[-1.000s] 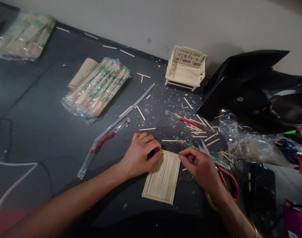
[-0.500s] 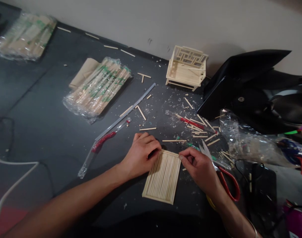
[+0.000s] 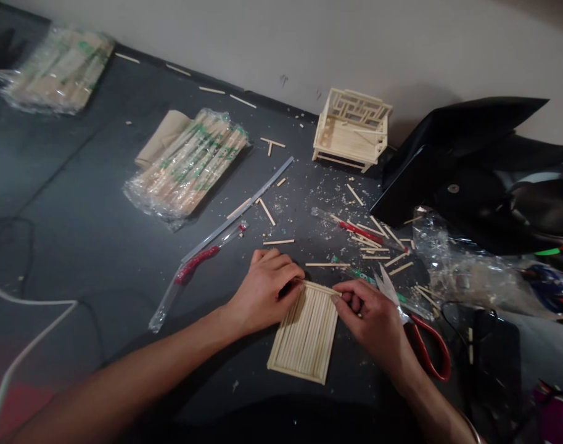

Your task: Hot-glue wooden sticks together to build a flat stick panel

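Note:
A flat panel of thin wooden sticks [image 3: 304,333], framed along its edges, lies on the dark table in front of me. My left hand [image 3: 269,290] is closed at the panel's upper left corner, its fingertips curled against the edge. At the upper right corner my right hand [image 3: 369,311] pinches the end of the top edge between thumb and forefinger. Scissors with red handles [image 3: 429,345] lie partly beneath my right hand, blades pointing up and left. A single loose stick [image 3: 327,265] lies just beyond the panel.
A small stick-built bench [image 3: 350,132] stands near the wall. Bagged chopsticks [image 3: 189,169] lie at left, with another bag [image 3: 61,71] farther back. A clear ruler [image 3: 237,209], a red-gripped craft knife [image 3: 195,264], cut sticks [image 3: 376,250] and a black bag [image 3: 447,160] lie around.
The whole view has shifted slightly, moving things a little to the right and down. Both hands keep their places at the panel's upper corners.

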The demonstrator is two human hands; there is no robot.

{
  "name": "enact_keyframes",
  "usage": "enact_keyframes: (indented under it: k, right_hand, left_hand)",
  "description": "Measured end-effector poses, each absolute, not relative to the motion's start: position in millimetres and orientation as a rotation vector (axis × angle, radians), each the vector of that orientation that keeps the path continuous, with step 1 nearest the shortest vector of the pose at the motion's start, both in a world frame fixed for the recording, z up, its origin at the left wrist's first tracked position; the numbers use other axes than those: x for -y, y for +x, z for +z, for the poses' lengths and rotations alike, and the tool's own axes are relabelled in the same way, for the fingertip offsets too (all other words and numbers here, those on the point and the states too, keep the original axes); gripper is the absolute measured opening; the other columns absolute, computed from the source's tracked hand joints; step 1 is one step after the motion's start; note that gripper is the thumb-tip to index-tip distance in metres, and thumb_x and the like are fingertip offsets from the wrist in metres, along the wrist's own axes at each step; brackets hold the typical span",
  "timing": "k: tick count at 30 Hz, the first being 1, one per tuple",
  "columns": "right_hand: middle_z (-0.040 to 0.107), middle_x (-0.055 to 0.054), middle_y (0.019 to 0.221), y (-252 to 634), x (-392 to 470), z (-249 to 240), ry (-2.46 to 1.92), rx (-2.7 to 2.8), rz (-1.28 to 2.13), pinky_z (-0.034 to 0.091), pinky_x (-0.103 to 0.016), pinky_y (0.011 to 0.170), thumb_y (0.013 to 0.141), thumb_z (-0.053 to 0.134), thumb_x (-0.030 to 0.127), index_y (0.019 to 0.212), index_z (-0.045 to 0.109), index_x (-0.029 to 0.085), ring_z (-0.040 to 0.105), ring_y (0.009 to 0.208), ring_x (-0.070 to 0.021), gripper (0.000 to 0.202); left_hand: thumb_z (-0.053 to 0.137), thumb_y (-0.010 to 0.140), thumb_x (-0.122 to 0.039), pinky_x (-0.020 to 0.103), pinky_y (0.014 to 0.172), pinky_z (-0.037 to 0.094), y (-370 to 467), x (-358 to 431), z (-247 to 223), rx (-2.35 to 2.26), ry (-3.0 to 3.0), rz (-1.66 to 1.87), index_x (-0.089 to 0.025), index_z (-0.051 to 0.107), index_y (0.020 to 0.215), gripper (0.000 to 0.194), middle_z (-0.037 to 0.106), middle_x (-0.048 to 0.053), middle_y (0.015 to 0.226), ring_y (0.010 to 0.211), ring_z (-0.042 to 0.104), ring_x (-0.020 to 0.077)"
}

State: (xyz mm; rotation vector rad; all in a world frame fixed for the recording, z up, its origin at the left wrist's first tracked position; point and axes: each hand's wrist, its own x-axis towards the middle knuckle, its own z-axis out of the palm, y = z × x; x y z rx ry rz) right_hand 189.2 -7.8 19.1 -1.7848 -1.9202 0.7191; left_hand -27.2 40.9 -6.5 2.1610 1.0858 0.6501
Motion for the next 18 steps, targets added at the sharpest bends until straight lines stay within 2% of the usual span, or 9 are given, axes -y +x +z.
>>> enact_keyframes:
  k: [18]
  right_hand:
    - [0.058,0.001,0.065,183.1,11.6,15.5,-1.72,2.011,0.591,0.043,-0.024,0.057,0.092,0.049,0.023,0.076,0.065,0.022,0.054,0.059,-0.0123,0.023]
  left_hand:
    - [0.055,0.09,-0.017,0.035,0.078,0.032,-25.9,-42.2,-5.9,-1.094,2.142,0.64,-0.021,0.064,0.082,0.013,0.067,-0.001,0.08,0.08,0.055,0.017]
